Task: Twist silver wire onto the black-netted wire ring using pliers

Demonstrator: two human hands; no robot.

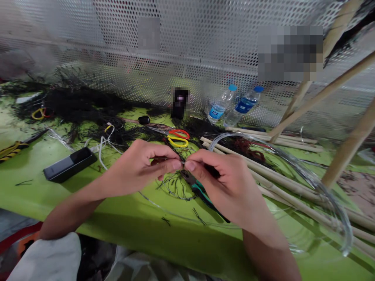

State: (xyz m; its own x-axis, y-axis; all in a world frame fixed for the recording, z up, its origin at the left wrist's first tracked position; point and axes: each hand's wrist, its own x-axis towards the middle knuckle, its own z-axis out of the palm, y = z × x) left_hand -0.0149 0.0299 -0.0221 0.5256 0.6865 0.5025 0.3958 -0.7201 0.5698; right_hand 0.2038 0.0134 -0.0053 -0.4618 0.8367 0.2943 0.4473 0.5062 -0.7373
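My left hand (pixel 143 168) and my right hand (pixel 225 183) meet near the middle of the head view, thumb and forefinger of each pinched together. Between their fingertips is a small dark strand, too small to make out well. Just below the fingertips, a thin wire loop (pixel 172 195) with dark ties on it lies over the green table (pixel 117 218). Pliers with green and black handles (pixel 202 193) rest under my right hand, their jaws beside the loop. Beyond my hands are scissors with red and yellow handles (pixel 178 142).
A power bank (pixel 70 166) with a white cable lies left. Wooden poles (pixel 281 187) and a coil of clear wire (pixel 307 175) are on the right. Two water bottles (pixel 218 105) stand by the mesh panel (pixel 117 50). Dark strands (pixel 73 103) pile up at the back left.
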